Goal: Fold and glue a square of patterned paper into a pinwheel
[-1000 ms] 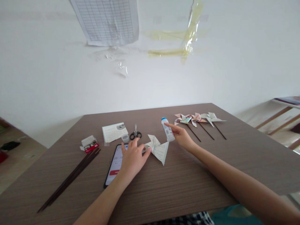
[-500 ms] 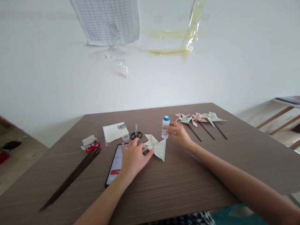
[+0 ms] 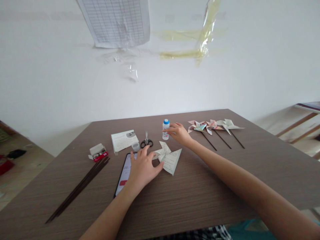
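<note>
My left hand (image 3: 142, 167) lies flat with spread fingers on a folded paper pinwheel (image 3: 169, 158) near the middle of the brown table (image 3: 200, 196), its fingertips pressing the pinwheel's centre. My right hand (image 3: 179, 133) reaches further back and holds a small white glue bottle with a blue cap (image 3: 165, 129), which stands upright on the table. Part of a phone (image 3: 124, 172) with a lit screen shows under my left wrist.
Three finished pinwheels on dark sticks (image 3: 215, 128) lie at the back right. Scissors (image 3: 146, 141), a small clear cap (image 3: 135, 146), a booklet (image 3: 124, 140) and a red-and-white box (image 3: 98, 153) sit behind the phone. A bundle of dark sticks (image 3: 80, 188) lies left.
My right hand has stood the glue bottle upright and moved it left and back, from beside the pinwheel to near the scissors. My left hand stays on the pinwheel.
</note>
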Motion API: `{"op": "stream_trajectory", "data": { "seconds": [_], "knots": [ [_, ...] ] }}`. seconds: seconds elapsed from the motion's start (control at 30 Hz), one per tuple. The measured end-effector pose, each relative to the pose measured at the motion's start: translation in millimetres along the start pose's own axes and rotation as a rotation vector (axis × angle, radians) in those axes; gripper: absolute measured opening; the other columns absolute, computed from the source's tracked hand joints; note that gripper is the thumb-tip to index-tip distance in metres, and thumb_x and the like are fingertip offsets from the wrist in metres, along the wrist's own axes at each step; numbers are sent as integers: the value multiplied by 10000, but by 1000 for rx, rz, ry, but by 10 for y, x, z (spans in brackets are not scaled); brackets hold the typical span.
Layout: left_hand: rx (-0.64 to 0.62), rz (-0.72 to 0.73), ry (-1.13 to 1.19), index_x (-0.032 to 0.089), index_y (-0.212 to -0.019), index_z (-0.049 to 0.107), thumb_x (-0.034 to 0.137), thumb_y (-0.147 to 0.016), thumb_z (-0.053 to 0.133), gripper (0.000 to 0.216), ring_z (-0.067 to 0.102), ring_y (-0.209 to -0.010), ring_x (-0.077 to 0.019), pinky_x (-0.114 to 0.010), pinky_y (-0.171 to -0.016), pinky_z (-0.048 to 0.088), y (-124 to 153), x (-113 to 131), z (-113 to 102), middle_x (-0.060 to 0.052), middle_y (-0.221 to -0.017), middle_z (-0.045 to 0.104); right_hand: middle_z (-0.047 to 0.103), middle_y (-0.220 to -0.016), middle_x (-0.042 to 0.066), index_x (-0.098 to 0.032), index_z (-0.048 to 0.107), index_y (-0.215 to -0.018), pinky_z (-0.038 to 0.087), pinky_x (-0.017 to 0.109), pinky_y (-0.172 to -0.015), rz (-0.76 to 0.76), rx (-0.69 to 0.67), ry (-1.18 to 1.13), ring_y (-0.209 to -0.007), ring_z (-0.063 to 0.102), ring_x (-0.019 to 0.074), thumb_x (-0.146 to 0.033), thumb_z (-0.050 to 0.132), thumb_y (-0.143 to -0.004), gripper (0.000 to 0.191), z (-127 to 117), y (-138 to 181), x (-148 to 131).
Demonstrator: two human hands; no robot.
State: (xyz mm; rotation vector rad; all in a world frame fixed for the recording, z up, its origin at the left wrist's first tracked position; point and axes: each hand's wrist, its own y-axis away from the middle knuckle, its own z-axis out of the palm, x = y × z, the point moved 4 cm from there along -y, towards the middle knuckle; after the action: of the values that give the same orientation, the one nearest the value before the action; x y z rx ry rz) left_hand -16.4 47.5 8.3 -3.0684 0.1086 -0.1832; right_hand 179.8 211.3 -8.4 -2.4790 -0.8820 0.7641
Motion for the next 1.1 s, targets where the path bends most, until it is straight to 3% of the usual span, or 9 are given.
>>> {"op": "stream_trajectory", "data": {
  "seconds": [0.1,0.23,0.47,0.67,0.87,1.1],
  "knots": [
    [2,1,-2,308,-1334,843,499,-1032,736,373,507,-1679,-446,-804,-1408,257,0,-49,-7,-145,-1818,553,836,-1414,113,-321,914,-1293,531,499,-1234,-23,-59,-3,-1277,793,302,-76,699,-1066,396,133,-193,-98],
    [-4,6,-1,309,-1360,841,480,-1024,738,391,507,-1675,-448,-813,-1396,268,-3,-95,3,-157,-1828,537,842,-1402,109,-332,903,-1338,514,498,-1253,-47,-99,22,-1296,788,301,-72,658,-1090,434,278,-385,-243],
    [-30,-2,-3,314,-1403,822,477,-1026,731,420,495,-1688,-438,-824,-1380,287,-1,-133,-12,-171,-1838,518,819,-1474,81,-323,875,-1416,589,352,-1130,-82,-143,-17,-1286,792,274,-53,587,-1087,514,401,-551,-423],
    [-25,-5,2,307,-1354,846,491,-1029,735,389,508,-1677,-453,-820,-1373,306,-10,-137,-41,-170,-1830,529,717,-1639,86,-341,792,-1542,580,361,-1156,-69,-200,13,-1394,745,270,-46,537,-1094,594,471,-539,-438],
    [-25,-8,9,291,-1327,854,527,-1034,747,391,500,-1684,-453,-811,-1379,301,-22,-135,-48,-172,-1844,511,666,-1688,113,-375,696,-1644,574,458,-1200,-75,-235,16,-1488,685,296,-20,540,-1068,694,496,-490,-431],
    [-35,-12,2,283,-1325,857,533,-1040,767,389,484,-1705,-438,-803,-1394,288,-27,-129,-61,-176,-1850,502,685,-1656,136,-324,747,-1594,574,434,-1217,-27,-182,-95,-1440,728,286,-87,573,-1122,557,365,-363,-319]
  ]
}}
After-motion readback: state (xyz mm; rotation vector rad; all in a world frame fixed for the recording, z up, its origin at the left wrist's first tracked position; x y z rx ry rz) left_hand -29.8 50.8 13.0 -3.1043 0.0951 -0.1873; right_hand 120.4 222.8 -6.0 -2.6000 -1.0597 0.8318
